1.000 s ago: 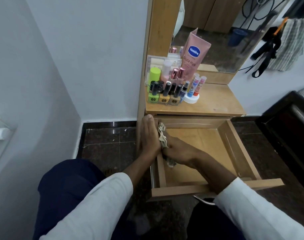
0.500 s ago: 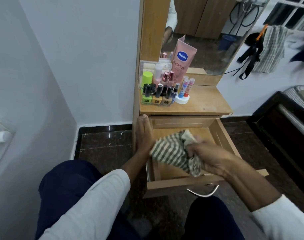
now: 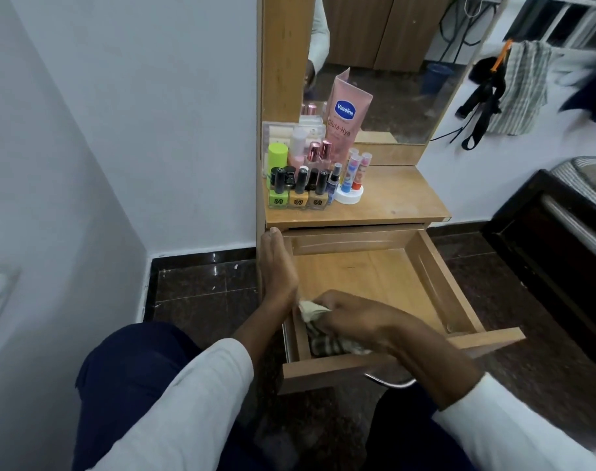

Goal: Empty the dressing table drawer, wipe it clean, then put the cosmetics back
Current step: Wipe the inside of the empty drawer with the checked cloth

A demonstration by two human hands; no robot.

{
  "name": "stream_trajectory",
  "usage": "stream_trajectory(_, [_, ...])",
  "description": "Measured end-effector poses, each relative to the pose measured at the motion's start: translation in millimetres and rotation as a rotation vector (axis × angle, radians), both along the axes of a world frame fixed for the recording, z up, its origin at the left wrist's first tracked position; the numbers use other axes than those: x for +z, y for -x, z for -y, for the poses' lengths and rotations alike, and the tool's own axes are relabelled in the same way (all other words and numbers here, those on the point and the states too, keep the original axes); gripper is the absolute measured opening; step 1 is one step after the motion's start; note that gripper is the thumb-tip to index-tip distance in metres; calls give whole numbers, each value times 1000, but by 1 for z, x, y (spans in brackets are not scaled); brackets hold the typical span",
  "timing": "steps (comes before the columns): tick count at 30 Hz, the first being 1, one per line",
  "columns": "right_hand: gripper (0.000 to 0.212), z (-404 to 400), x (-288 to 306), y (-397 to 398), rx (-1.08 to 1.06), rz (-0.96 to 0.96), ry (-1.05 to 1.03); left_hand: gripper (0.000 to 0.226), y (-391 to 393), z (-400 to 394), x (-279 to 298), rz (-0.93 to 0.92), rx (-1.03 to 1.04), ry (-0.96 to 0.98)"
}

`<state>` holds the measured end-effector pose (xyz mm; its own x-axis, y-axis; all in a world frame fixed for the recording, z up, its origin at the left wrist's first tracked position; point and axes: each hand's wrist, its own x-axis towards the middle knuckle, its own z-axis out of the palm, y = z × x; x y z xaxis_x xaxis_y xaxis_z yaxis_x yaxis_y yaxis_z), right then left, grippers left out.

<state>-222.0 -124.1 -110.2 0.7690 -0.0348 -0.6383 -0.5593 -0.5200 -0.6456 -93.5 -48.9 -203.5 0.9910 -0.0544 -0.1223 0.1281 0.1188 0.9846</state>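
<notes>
The wooden drawer (image 3: 436,283) of the dressing table is pulled out, and no cosmetics lie in it. My left hand (image 3: 276,270) lies flat with straight fingers against the drawer's left outer side. My right hand (image 3: 354,316) grips a striped cloth (image 3: 327,345) and presses it into the drawer's front left corner. The cosmetics stand grouped on the left of the tabletop (image 3: 398,202): nail polish bottles (image 3: 298,193), a pink Vaseline tube (image 3: 344,120), a green-capped bottle (image 3: 277,158) and lip balm sticks (image 3: 352,175).
A mirror (image 3: 391,62) rises behind the tabletop. A white wall stands close on the left, over a dark tiled floor (image 3: 204,287). Dark furniture (image 3: 561,239) sits to the right, and clothes hang on the wall (image 3: 517,90). A metal handle (image 3: 391,382) sticks out below the drawer front.
My right hand lifted the cloth out of the drawer's left side, then brought it back down into the front left corner. My left hand stayed on the drawer's side.
</notes>
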Motion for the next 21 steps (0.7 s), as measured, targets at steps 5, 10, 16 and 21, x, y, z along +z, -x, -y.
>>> stream_trajectory(5, [33, -14, -14, -41, -71, 81, 76, 98, -15, 3, -30, -124, -3, 148])
stream_trajectory(10, [24, -13, -20, -84, -268, 298, -5, 85, -35, 10, -82, -171, -44, 160])
stream_trajectory(16, [36, 5, -20, -51, -620, 282, -502, 28, 2, -4, 5, 53, -20, -61])
stream_trajectory(21, [44, 17, -24, -23, -1201, 187, -1056, 39, 1, -7, -2, -75, -53, -70])
